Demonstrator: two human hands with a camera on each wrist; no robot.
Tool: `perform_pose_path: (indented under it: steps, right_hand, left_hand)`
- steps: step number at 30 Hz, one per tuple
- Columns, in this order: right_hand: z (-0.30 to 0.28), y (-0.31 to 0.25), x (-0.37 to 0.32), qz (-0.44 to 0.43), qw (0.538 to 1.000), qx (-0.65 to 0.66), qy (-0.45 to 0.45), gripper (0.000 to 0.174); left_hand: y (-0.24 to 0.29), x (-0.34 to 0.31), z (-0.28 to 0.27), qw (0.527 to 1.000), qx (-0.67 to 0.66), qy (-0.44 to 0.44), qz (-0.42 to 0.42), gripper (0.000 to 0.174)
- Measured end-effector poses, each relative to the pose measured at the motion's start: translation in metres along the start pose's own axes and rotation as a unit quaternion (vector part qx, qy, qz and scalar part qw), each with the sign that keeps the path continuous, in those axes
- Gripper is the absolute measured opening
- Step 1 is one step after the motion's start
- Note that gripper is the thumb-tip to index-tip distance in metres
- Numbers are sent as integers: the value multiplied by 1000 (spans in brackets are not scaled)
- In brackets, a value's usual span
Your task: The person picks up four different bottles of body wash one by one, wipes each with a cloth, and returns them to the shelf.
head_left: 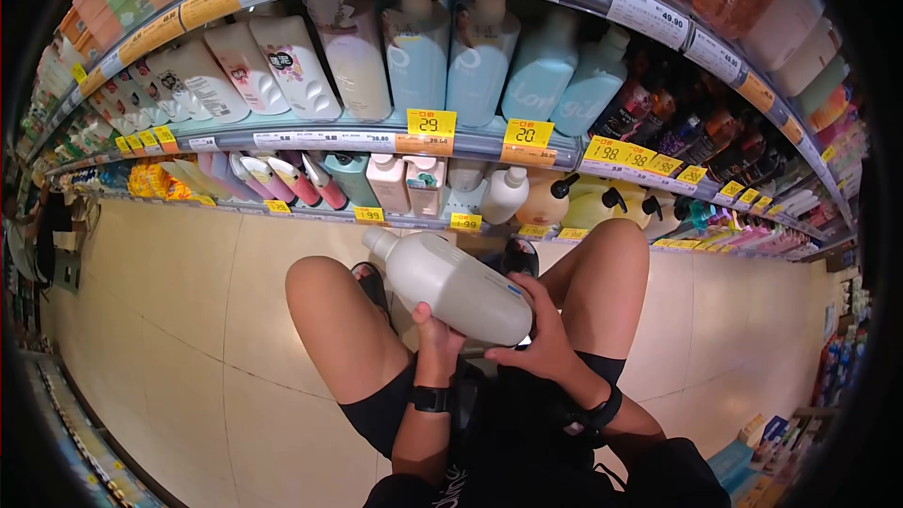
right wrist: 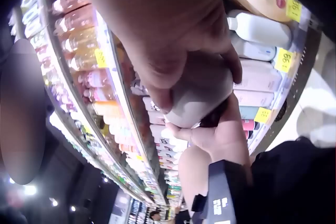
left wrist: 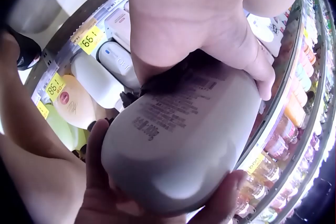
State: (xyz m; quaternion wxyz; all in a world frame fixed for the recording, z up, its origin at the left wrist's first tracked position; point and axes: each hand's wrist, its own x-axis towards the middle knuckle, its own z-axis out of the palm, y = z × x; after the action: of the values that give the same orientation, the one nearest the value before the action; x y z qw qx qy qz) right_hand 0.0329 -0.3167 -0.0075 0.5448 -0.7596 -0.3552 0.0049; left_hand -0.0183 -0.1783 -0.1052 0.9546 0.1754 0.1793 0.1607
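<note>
A large pale grey-white bottle (head_left: 461, 287) lies tilted between the two hands above the lap, its capped neck pointing to the upper left. The left hand (head_left: 438, 343) grips its lower side, thumb up along the body. Around the base end curl the fingers of the right hand (head_left: 546, 327). Small printed text covers one face of the bottle (left wrist: 178, 134) in the left wrist view, where the left hand (left wrist: 194, 24) spans it from above and the other hand (left wrist: 157, 208) holds the base. The right wrist view shows both hands touching the bottle (right wrist: 202, 87).
Curved shelves (head_left: 320, 132) of bottles with yellow price tags run across the front. A white pump-less bottle (head_left: 505, 196) stands on the lowest shelf. Bent knees (head_left: 324, 296) flank the hands over a tiled floor (head_left: 179, 320). Stacked boxes (head_left: 776, 442) are at the lower right.
</note>
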Motion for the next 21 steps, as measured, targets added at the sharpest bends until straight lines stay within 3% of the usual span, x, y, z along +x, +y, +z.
perform_pose_path:
  steps: [2,3,5,6,8,9,11,12,14,17,21]
  right_hand:
    - [-5,3,-2,118,988,45,-83,62]
    - [-5,5,-3,119,988,45,-83,62]
    - [-5,13,-7,-78,980,-166,-78,67]
    - [-7,13,-8,-76,980,-166,-78,67]
    - [-11,14,-3,-200,918,-327,-104,72]
    - [-11,9,0,-200,918,-327,-104,72]
    - [-11,-2,5,-57,984,-137,-96,72]
    - [-13,1,3,-56,984,-138,-95,72]
    - [-15,11,0,176,978,24,-113,78]
    - [-14,10,0,246,949,132,-147,85]
    - [-6,21,-7,229,958,132,-116,89]
  left_hand:
    - [3,1,9,999,11,-40,-4,102]
    - [4,1,15,998,12,-58,6,101]
    - [0,0,16,997,12,-74,14,100]
    - [-6,1,7,998,-9,-59,6,100]
    - [-8,1,2,999,-31,-43,-2,100]
    - [-5,1,-1,999,-1,-46,-3,104]
    - [-2,1,6,998,29,-48,-7,108]
    - [-1,1,12,997,33,-66,10,108]
    - [1,2,21,995,36,-84,28,108]
    - [-3,1,23,995,28,-89,23,109]
    - [-15,-3,9,996,67,-49,27,99]
